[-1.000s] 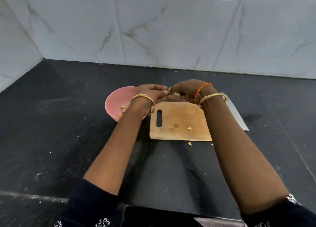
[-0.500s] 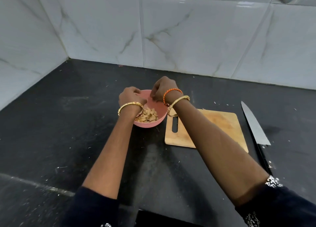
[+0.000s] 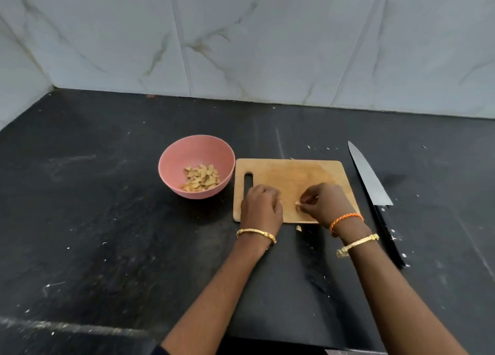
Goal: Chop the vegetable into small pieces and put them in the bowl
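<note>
Head view: my right hand (image 3: 322, 203) pinches a small pale vegetable piece (image 3: 297, 202) between thumb and fingertips, low on the wooden cutting board (image 3: 292, 175). My left hand (image 3: 261, 207) rests at nine o'clock of it, fingers curled loosely on the board's near left part, holding nothing I can see. Another stray piece (image 3: 299, 228) lies on the black counter (image 3: 107, 220) just off the board's six o'clock edge. The pink bowl (image 3: 171, 164) of chopped pieces (image 3: 201, 179) sits beside the board at nine o'clock. The knife (image 3: 371, 179) lies at three o'clock.
</note>
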`<action>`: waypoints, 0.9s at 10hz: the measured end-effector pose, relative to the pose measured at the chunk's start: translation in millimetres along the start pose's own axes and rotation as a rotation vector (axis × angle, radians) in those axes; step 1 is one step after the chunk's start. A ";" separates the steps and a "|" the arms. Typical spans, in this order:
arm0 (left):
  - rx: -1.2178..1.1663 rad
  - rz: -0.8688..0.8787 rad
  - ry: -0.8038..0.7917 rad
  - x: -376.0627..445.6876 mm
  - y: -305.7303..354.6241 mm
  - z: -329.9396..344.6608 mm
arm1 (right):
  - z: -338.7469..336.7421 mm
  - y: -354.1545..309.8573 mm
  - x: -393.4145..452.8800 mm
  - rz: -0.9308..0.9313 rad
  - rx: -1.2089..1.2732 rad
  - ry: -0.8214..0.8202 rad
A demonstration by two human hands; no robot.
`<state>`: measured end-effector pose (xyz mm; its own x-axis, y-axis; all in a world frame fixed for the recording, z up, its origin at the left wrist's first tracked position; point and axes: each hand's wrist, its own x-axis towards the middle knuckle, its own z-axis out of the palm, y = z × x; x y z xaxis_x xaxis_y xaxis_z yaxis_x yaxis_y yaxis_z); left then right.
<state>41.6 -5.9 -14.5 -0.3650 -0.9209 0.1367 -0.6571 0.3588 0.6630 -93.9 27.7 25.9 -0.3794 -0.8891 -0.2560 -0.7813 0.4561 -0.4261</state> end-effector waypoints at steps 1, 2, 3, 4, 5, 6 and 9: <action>0.054 -0.005 0.013 4.1 -0.7 0.6 | 7.3 -2.1 2.8 -0.069 -0.047 0.057; 0.050 -0.013 -0.012 7.9 -1.7 -0.5 | 10.4 -5.2 4.0 -0.113 -0.147 0.091; 0.051 -0.002 -0.031 9.0 -2.6 -2.8 | 12.7 -7.8 5.1 -0.110 -0.178 0.120; 0.048 -0.007 -0.038 10.5 -3.3 -5.6 | 6.9 -13.3 10.6 -0.051 0.010 0.153; 0.070 0.011 -0.043 10.8 -1.7 -7.6 | 0.6 -29.4 12.6 -0.061 0.301 0.202; 0.107 0.026 -0.051 11.2 -3.4 -8.8 | -0.6 -58.2 12.4 -0.151 0.506 0.211; 0.135 -0.090 -0.078 9.3 1.2 -30.6 | 9.9 -155.0 44.3 -0.387 0.292 0.149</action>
